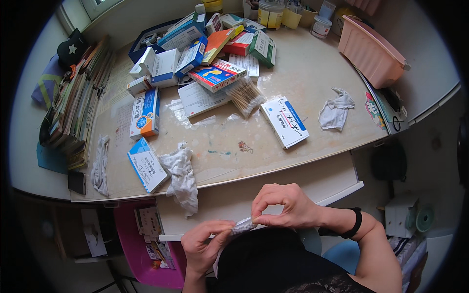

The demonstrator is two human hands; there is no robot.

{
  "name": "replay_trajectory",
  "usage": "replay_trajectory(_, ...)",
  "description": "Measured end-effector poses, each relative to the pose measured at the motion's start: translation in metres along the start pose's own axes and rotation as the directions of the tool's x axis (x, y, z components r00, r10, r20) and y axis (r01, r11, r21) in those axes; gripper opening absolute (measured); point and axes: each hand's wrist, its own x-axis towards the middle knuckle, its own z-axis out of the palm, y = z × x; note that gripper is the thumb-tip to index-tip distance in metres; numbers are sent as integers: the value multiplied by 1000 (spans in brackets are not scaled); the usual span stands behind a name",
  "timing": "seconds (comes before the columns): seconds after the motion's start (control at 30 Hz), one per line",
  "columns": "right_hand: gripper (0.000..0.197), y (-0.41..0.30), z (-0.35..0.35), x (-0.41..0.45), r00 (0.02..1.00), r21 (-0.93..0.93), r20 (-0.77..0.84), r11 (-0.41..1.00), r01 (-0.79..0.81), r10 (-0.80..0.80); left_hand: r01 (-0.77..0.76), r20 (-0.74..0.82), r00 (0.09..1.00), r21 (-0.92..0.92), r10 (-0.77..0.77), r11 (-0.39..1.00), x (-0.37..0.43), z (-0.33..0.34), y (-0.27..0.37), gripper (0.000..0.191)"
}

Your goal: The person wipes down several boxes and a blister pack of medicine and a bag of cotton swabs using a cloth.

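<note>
Just above my lap, a small clear plastic packet of white pieces (243, 226) is stretched between both hands. My left hand (207, 241) pinches one end between thumb and fingers. At the other end, my right hand (284, 208) grips a corner with thumb and forefinger. What the white pieces are is too small to tell. Beyond the hands is a pulled-out white drawer (220, 207) under the desk. On the desk (220, 157), a crumpled white cloth (182, 172) hangs over the front edge beside a blue-and-white medicine box (148, 166). Another medicine box (285, 122) lies to the right.
Many medicine boxes (220, 75) are heaped at the back, with a bag of cotton swabs (244, 96) before them. Stacked books (78, 110) line the left side. A pink bin (372, 53) and another white cloth (337, 109) are at right. A magenta tub (137, 252) stands below.
</note>
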Motion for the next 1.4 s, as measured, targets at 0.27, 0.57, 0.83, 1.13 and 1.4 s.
replay_trajectory(0.27, 9, 11, -6, -5, 999, -201, -30, 980, 13, -19, 40, 22, 999, 114, -43, 993, 7, -4, -10, 7)
replay_trajectory(0.57, 29, -2, -49, 42, 998, -568, -15, 822, 43, -62, 328, -78, 943, 48, -324, 943, 7, 0, -52, 14)
replay_trajectory(0.83, 64, 43, -124, 149, 939, -700, -328, 640, -317, 106, 14, -164, 983, 516, 82, 857, 4, 1, -35, 34)
replay_trajectory(1.13, 32, 91, -143, 135, 935, -668, 27, 690, 280, -353, -37, -137, 986, 361, 92, 932, 7, -4, -23, 29)
replay_trajectory(1.4, 38, 24, -29, 80, 996, -509, 4, 857, 75, -85, -3, -327, 944, 143, 50, 990, 48, 14, -5, 43)
